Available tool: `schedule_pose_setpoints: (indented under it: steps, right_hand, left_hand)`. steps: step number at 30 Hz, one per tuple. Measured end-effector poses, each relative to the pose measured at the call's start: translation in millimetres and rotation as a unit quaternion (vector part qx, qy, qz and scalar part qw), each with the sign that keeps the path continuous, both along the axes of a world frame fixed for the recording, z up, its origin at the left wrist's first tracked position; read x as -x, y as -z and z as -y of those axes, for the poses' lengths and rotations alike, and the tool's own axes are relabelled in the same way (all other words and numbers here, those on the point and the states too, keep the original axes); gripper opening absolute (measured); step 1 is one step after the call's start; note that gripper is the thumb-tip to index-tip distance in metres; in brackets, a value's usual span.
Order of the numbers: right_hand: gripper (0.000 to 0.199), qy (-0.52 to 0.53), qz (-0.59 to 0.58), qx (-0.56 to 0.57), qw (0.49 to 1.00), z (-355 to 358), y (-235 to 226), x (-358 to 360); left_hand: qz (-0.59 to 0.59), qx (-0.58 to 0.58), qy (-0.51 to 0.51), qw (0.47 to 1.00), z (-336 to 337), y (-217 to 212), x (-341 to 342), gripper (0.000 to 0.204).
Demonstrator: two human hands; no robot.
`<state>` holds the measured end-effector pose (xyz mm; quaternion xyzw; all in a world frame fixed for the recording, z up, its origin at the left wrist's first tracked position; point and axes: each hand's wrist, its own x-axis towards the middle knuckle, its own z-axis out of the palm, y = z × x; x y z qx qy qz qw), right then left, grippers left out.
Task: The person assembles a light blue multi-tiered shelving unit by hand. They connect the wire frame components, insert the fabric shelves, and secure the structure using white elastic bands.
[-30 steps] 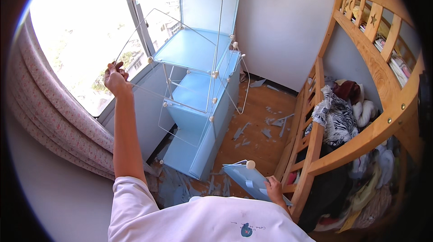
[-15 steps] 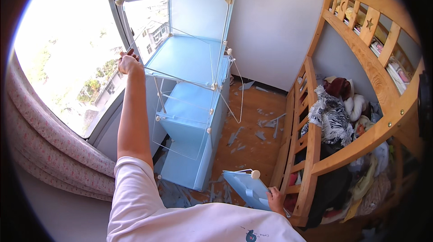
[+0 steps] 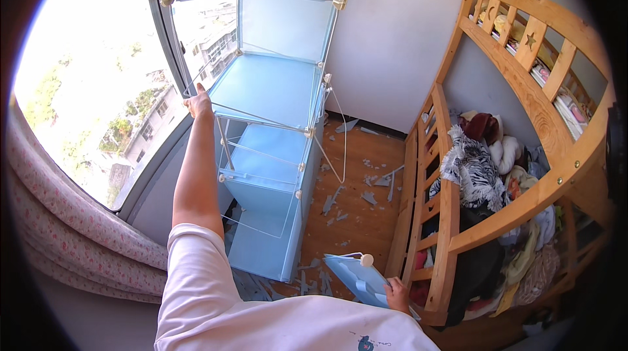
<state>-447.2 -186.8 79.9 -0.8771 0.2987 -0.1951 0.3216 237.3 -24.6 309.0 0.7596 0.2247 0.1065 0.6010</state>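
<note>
A tall light-blue plastic storage cabinet (image 3: 275, 83) of stacked cube sections stands by the window, its front open, with cream joints at the corners. My left arm is stretched out to its left side. There my left hand (image 3: 198, 101) is closed on the outer end of a thin wire frame (image 3: 258, 116) that reaches across the front of the cabinet. Low on the right, my right hand (image 3: 397, 294) grips the edge of a light-blue plastic panel (image 3: 353, 274), held tilted above the floor. A round cream knob sits on the panel's upper edge.
Torn bluish scraps (image 3: 330, 204) litter the wooden floor (image 3: 356, 164). On the right stands a wooden bunk bed (image 3: 451, 220) heaped with clothes (image 3: 481, 168). A large window (image 3: 85, 89) and a floral curtain (image 3: 85, 233) are on the left. Another wire loop (image 3: 345, 128) sticks out at the cabinet's right.
My left hand has come slightly lower and rightward, and the wire frame's outer end has moved with it. The view has shifted a little. My right hand still holds the panel.
</note>
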Motion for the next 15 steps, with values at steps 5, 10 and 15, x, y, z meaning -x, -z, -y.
schedule_pose_setpoints:
  steps: [5, 10, 15]
  right_hand:
    - [0.012, -0.011, 0.018, 0.003, 1.0, -4, -8, -12]
    - [0.011, 0.001, 0.046, -0.02, 0.999, 1, -15, -23]
    - [0.011, -0.005, 0.096, -0.039, 0.995, 8, -30, -60]
  left_hand:
    - [0.18, -0.077, -0.026, 0.98, -5, 1, 45, 0.086]
    - [0.329, 0.064, 0.14, 0.932, 19, 40, 169, 0.052]
    - [0.041, 0.174, 0.43, 0.885, 25, 143, 350, 0.027]
